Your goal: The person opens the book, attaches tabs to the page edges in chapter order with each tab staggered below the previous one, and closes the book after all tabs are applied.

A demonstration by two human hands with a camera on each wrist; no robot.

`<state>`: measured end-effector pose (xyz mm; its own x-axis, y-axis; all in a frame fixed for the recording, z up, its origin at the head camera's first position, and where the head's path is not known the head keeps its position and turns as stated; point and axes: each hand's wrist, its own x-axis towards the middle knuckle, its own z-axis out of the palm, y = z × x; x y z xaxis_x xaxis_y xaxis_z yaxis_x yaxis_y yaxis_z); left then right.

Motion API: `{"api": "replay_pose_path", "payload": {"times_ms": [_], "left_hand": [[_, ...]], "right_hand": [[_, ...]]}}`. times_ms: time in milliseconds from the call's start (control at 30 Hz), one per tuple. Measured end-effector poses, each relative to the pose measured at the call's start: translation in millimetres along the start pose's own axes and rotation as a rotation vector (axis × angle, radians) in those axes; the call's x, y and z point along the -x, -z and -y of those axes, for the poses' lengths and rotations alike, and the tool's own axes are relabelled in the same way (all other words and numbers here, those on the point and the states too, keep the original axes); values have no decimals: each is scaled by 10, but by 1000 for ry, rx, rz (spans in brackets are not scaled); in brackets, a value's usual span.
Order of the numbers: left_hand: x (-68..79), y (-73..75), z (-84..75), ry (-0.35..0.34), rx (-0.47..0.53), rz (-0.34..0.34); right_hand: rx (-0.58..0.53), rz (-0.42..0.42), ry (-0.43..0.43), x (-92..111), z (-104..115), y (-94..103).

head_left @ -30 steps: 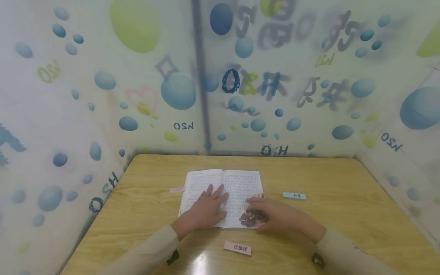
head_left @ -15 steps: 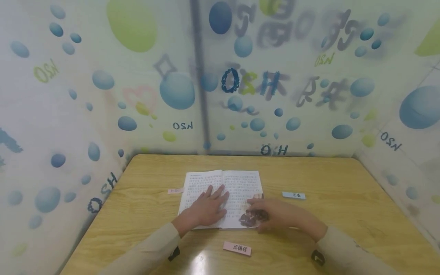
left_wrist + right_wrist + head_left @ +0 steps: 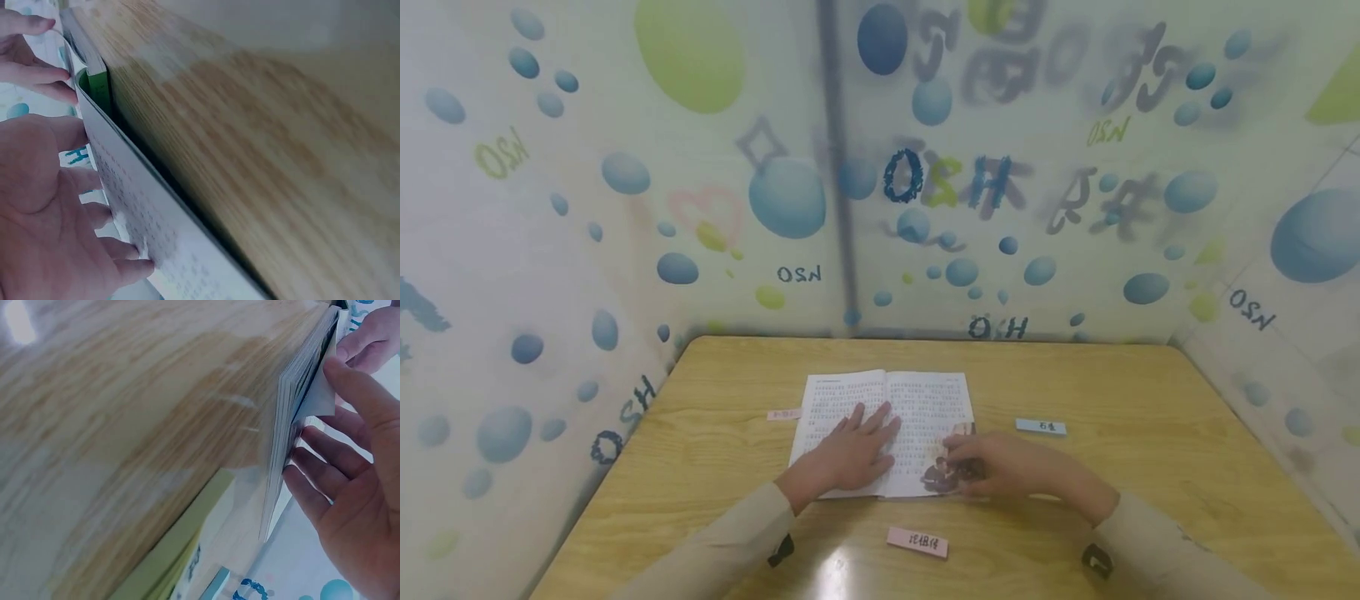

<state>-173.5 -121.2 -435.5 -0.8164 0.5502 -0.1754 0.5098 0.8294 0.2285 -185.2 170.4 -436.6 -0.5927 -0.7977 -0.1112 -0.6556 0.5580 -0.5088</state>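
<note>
An open book (image 3: 925,400) with printed pages lies on the wooden table, a picture in its lower right corner. My left hand (image 3: 853,454) rests on the left page and the middle fold, fingers spread; the left wrist view shows the palm side of this hand (image 3: 50,200) against the page. At the lower right corner is my right hand (image 3: 1000,467). Seen from the right wrist, that hand (image 3: 369,456) pinches a raised page (image 3: 320,394) by its corner between thumb and index finger, while its other fingers touch the book.
A pink label (image 3: 917,542) with handwriting lies in front of the book, and another pink label (image 3: 784,414) at its left edge. To the right is a blue label (image 3: 1041,427). Yellow strips (image 3: 181,550) stand near the right wrist. Patterned walls (image 3: 925,250) enclose the table.
My right hand's fingers have drawn in slightly and shifted right at the page corner, uncovering more of the picture. The left hand stays in place.
</note>
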Motion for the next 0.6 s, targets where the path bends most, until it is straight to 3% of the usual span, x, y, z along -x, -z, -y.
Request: {"api": "replay_pose_path", "payload": {"times_ms": [133,367,600], "left_hand": [[-35,-9,-37,-27,-22,-26],[-137,-90,-158,-38,-60,-33],[-174,-130,-307,-77,-67,-34]], "right_hand": [[12,-24,36,5,-4,7],[18,-67,21,6,-78,-9],[128,-142,-8,3,-73,60]]}}
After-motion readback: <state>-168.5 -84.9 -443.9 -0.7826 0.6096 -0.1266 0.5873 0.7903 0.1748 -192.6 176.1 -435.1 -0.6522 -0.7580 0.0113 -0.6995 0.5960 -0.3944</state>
